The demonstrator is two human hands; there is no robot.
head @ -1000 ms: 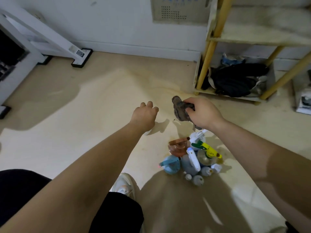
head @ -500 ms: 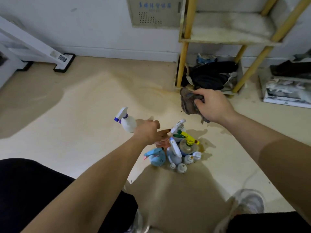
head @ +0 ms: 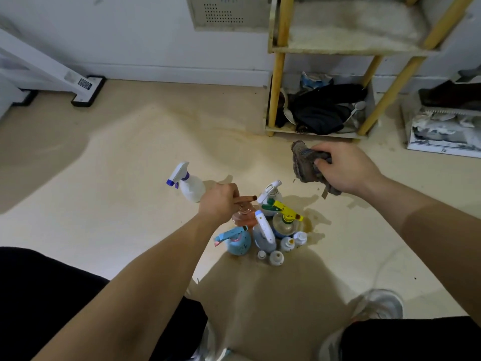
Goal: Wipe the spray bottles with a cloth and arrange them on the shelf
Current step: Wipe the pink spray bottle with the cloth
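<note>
Several spray bottles stand clustered on the floor. My left hand (head: 218,204) grips the sprayer head of the orange spray bottle (head: 243,217) at the cluster's back left. A white bottle with a purple nozzle (head: 190,187) stands apart, just left of that hand. A blue bottle (head: 236,243), a white-and-blue sprayer (head: 264,230), a yellow-and-green sprayer (head: 285,217) and a white sprayer (head: 270,192) fill the cluster. My right hand (head: 347,169) holds a crumpled brown cloth (head: 303,165) in the air, right of and above the cluster. The wooden shelf (head: 338,49) stands behind, against the wall.
Small white bottles (head: 287,243) stand at the cluster's near edge. Dark clothes (head: 320,110) lie on the shelf's bottom level. A box with a dark shoe (head: 442,136) sits on the right, a white frame foot (head: 86,91) at the far left. My shoe (head: 377,306) is near right.
My left hand came down from open floor to the cluster and closed on the orange bottle's head. The white purple-nozzled bottle came into view beside it. The cloth stayed in my right hand.
</note>
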